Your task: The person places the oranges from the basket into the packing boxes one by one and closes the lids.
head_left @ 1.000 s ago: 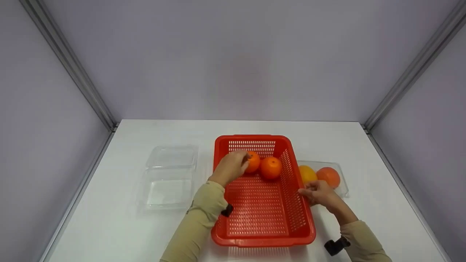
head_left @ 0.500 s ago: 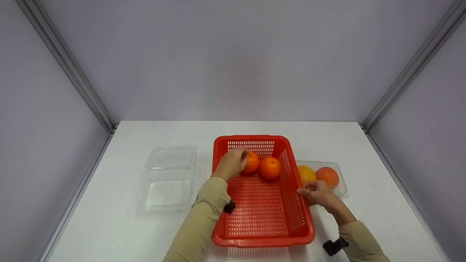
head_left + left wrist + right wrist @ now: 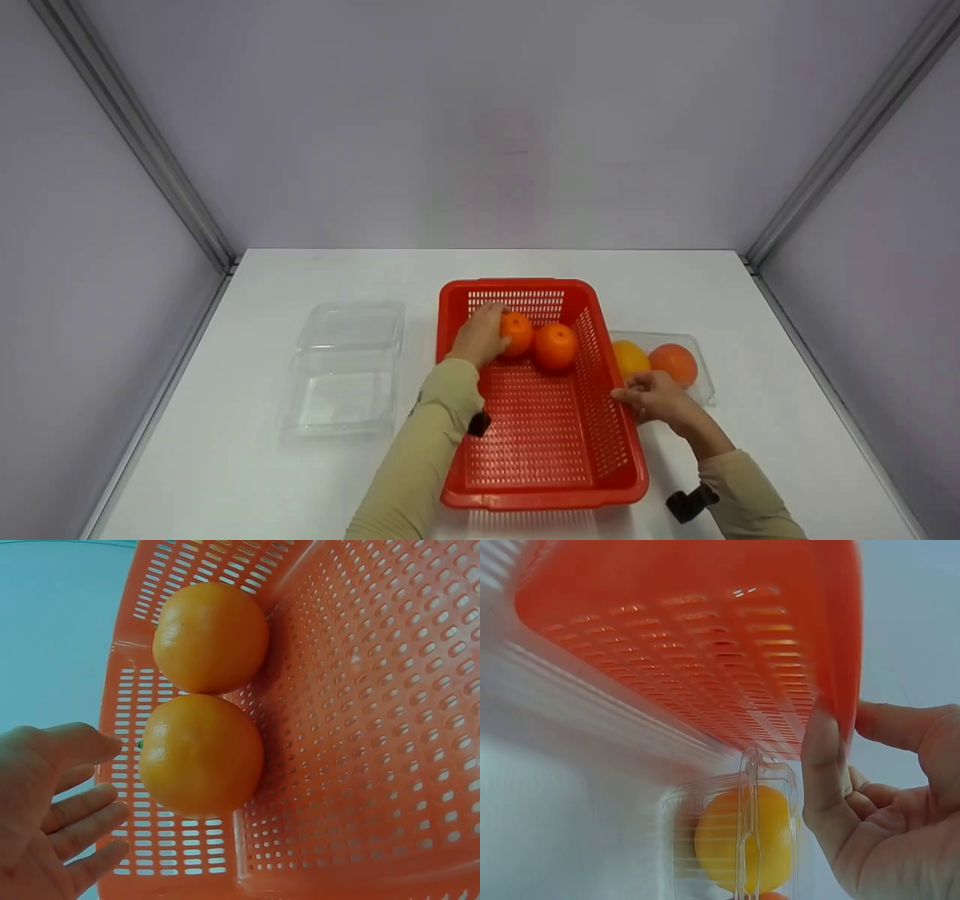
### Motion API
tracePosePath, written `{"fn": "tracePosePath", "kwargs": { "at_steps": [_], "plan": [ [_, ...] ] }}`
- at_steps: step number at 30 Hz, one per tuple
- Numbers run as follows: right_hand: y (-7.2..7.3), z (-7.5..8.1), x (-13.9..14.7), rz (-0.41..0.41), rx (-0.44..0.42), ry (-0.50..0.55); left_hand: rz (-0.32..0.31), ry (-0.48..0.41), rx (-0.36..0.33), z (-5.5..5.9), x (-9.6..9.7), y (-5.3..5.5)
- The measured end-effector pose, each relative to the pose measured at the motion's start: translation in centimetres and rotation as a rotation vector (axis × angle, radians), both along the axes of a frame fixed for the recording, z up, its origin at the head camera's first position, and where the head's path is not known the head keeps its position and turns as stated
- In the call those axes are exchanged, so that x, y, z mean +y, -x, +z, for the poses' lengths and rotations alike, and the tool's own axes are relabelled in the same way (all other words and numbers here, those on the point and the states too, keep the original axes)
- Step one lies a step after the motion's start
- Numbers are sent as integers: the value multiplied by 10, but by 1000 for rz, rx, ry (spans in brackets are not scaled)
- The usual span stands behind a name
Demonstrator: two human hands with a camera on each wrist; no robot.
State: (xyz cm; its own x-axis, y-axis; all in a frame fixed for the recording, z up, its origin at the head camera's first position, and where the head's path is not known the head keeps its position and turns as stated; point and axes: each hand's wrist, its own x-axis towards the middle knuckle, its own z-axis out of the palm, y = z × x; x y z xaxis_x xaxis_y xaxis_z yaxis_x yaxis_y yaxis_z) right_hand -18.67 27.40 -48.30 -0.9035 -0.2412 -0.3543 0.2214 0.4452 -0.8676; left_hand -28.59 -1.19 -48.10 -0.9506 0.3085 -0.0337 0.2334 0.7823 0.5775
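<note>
Left wrist: hand [image 3: 31, 836] seemingly apart from orange [image 3: 201, 756]

1. On my head feed, the basket [image 3: 544, 499] stands mid-tabletop [image 3: 225, 480], and a wall [image 3: 480, 127] rises behind.
2. In the basket's far half, I see the first fruit [image 3: 517, 334] just left of the second fruit [image 3: 556, 346].
3. To its left lies one container [image 3: 345, 401], its halves one behind the other.
4. To its right I have another container [image 3: 703, 379], with two side-by-side fruits [image 3: 674, 364] in it.
5. The left hand [image 3: 480, 337] is left of the first fruit; the right hand [image 3: 664, 401] is at the basket's right rim.
</note>
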Motion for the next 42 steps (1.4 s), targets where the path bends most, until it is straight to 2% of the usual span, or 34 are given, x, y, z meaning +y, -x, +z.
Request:
{"fn": "tracePosePath", "kwargs": {
  "at_steps": [4, 14, 21, 26, 32, 37, 42],
  "plan": [
    [3, 0, 4, 13, -26, 12, 3, 19, -45, -6, 3, 3],
    [8, -4, 13, 67, -93, 70, 55, -10, -79, -22, 7, 2],
    [8, -4, 13, 88, -102, 90, 68, -20, -42, -29, 8, 1],
    [8, -5, 12, 93, -98, 86, 69, -17, 30, -34, 9, -1],
    [8, -6, 10, 82, -121, 114, 37, 30, 123, -38, 11, -5],
    [7, -7, 11, 79, -123, 120, 10, 77, 119, -39, 15, -6],
    [8, -9, 11, 80, -125, 131, -25, 166, 137, -39, 18, -4]
  ]
}}
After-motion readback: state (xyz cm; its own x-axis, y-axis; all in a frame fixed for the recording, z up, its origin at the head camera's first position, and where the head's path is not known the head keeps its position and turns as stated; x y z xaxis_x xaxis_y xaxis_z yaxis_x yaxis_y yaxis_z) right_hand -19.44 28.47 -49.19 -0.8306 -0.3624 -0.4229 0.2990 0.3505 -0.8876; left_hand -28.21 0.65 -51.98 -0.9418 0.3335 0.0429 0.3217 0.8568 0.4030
